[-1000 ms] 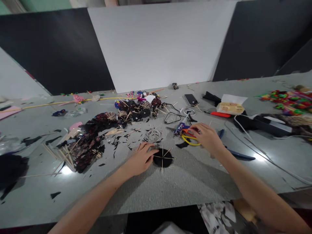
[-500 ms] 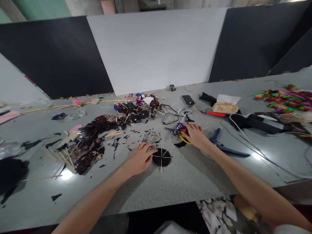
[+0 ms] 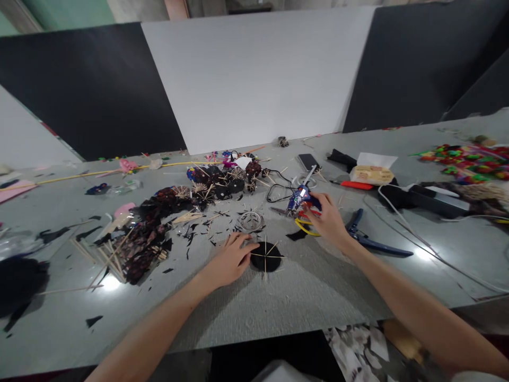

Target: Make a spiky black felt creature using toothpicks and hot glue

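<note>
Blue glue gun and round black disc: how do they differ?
The blue glue gun is gripped in the right hand; the round black disc lies flat on the grey table beside the left hand. The gun is irregular in outline; the disc circular, crossed by thin pale sticks.

Glue gun (image 3: 299, 198) lifted, in R hand (image 3: 328, 218)

Black disc (image 3: 270, 262) lies flat under radiating sticks (image 3: 265, 257); blue glue gun (image 3: 298, 198), apparently, held tilted.
</note>
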A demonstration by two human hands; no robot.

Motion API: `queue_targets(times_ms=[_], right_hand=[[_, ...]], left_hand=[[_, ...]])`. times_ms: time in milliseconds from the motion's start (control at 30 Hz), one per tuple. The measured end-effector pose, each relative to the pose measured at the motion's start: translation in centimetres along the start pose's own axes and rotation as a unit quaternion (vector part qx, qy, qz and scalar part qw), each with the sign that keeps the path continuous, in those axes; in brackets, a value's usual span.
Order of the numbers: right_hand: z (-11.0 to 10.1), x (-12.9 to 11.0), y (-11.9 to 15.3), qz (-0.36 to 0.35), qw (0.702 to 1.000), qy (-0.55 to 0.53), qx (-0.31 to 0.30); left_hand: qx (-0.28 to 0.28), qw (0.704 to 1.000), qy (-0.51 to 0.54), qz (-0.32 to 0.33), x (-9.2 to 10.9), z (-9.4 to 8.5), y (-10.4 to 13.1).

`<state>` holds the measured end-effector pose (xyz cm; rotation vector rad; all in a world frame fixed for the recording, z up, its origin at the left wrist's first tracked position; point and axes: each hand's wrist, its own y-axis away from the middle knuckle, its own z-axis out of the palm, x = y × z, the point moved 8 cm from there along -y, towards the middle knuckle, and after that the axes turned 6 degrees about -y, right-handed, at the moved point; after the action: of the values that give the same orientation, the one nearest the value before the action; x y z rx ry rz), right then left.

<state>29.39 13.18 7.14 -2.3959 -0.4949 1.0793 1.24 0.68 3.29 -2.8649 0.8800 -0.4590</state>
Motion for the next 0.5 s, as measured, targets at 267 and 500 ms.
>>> queue_targets(times_ms=[267,500], right_hand=[[0.1,-0.5,0.8,0.036,0.996,-0.08,0.007],[0.9,-0.6,1.8,0.104,0.986,-0.13,0.012]], left_hand=[[0.017,1.0,0.004,0.014,0.0,0.0,0.0],[0.015,1.0,0.009,0.01,-0.1,0.0,-0.1]])
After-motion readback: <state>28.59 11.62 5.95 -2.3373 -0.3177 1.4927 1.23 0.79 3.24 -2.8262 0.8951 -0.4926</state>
